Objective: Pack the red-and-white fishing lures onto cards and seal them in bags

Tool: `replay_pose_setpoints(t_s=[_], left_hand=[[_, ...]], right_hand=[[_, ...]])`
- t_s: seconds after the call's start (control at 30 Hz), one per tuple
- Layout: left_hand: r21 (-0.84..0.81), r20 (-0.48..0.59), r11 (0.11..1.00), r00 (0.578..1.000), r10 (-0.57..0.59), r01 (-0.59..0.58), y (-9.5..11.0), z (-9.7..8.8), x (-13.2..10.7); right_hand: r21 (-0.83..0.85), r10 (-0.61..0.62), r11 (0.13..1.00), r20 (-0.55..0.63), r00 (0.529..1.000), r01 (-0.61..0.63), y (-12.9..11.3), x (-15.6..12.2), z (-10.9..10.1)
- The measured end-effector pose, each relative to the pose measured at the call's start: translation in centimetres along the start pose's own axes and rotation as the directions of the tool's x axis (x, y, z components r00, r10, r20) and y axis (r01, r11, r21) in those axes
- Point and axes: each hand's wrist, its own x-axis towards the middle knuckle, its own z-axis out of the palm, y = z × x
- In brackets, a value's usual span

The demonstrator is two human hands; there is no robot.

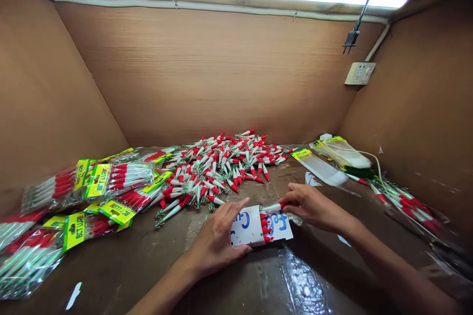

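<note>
My left hand (218,236) lies on the left part of a white card (247,225) with blue handwriting, its fingers curled round the card's edge. Several red-and-white lures (265,224) lie in a row across the card. My right hand (312,206) pinches the top lure of that row by its red tip, at the card's upper right. A clear film lies under the card on the brown table (148,261).
A big heap of loose red-and-white lures (218,165) lies behind the card. Filled bags with yellow-green header cards (98,182) pile up at the left. Empty clear bags (325,165) and more lures (406,204) sit at the right. Brown walls enclose the table; a wall socket (360,73) is at upper right.
</note>
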Motion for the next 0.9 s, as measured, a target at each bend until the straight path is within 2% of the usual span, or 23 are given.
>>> replay_pose_setpoints(t_s=[0.2,0.3,0.4,0.47,0.5,0.53,0.57,0.63,0.7,0.77,0.9], left_hand=[[-0.038,0.032,0.999,0.999,0.034,-0.033,0.4,0.6,-0.1],[-0.044,0.074,0.999,0.997,0.025,-0.022,0.8,0.6,-0.2],[0.003,0.121,1.000,0.993,0.003,-0.003,1.1,0.4,-0.3],[0.035,0.143,0.999,0.990,-0.010,0.005,1.3,0.4,-0.4],[0.046,0.148,0.999,0.989,-0.011,0.004,1.3,0.4,-0.4],[0.057,0.148,0.998,0.989,-0.010,0.002,1.4,0.4,-0.5],[0.067,0.146,0.998,0.989,-0.009,-0.001,1.4,0.4,-0.5],[0.079,0.140,0.997,0.990,-0.005,-0.006,1.4,0.5,-0.5],[0.079,0.142,0.997,0.990,-0.001,-0.010,1.4,0.5,-0.6],[0.061,0.145,0.998,0.989,0.005,-0.014,1.3,0.4,-0.6],[0.003,0.159,1.000,0.987,0.017,-0.018,1.2,0.2,-0.7]], right_hand=[[0.059,-0.005,0.998,-0.016,1.000,0.006,-1.9,0.8,4.4],[0.122,-0.045,0.991,-0.015,0.999,0.046,-1.7,1.3,6.0],[0.204,-0.093,0.975,0.009,0.996,0.089,0.5,1.7,5.3],[0.127,0.044,0.991,-0.087,0.995,-0.032,3.4,1.8,3.7],[0.049,0.165,0.986,-0.179,0.970,-0.159,5.2,1.8,2.8],[-0.029,0.294,0.949,-0.268,0.917,-0.313,7.0,1.7,1.9],[-0.065,0.378,0.904,-0.336,0.862,-0.422,8.9,1.5,1.0],[-0.097,0.487,0.820,-0.398,0.777,-0.564,12.2,0.8,-0.2],[-0.102,0.568,0.753,-0.397,0.721,-0.650,14.7,0.0,-0.7],[-0.097,0.635,0.691,-0.391,0.666,-0.716,16.2,-0.7,-0.6],[-0.057,0.692,0.628,-0.414,0.591,-0.776,17.1,-1.2,-0.4]])
